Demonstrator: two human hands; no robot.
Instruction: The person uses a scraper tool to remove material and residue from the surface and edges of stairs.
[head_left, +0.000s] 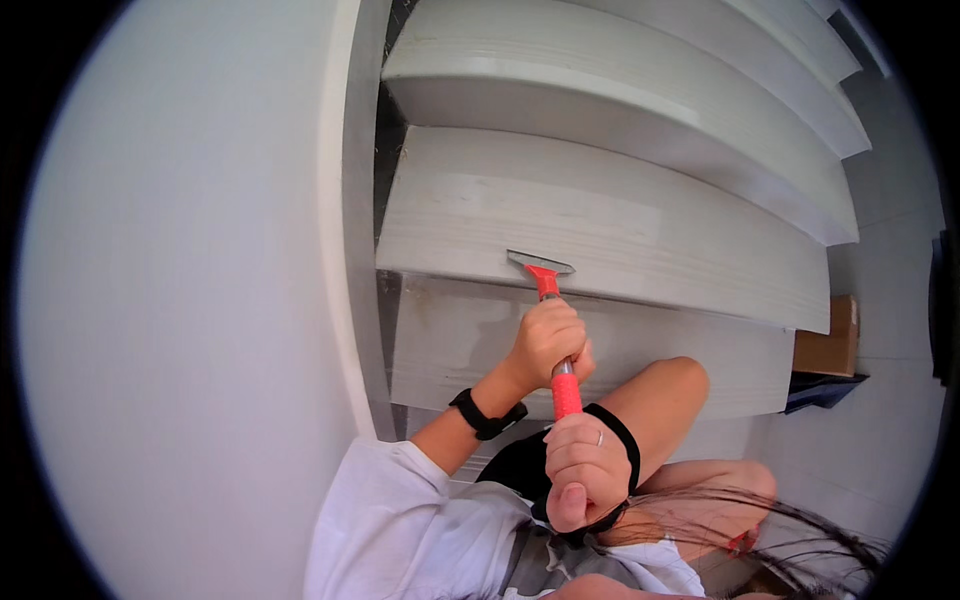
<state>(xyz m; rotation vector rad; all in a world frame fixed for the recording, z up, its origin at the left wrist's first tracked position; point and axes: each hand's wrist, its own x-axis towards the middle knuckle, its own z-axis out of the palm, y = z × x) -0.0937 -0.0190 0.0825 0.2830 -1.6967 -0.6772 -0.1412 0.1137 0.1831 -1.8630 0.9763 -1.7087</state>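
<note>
A long-handled scraper (546, 279) with a red head and a wide metal blade rests near the front edge of a pale stair tread (600, 217). My left hand (553, 341), below a black wristband, is closed around the metal shaft just under the red head. Lower down, my right hand (589, 472), with a ring on one finger, grips the end of the handle below its red textured grip (566, 395). Both hands are in front of my body, over the lower step. Faint marks show on the treads.
A white wall (187, 262) rises close on the left, with a raised border beside the stairs. More steps (600, 56) lie beyond the blade. At the right, a cardboard box (829, 337) and a dark flat object (821, 394) stand by the stairs on the tiled floor (892, 300).
</note>
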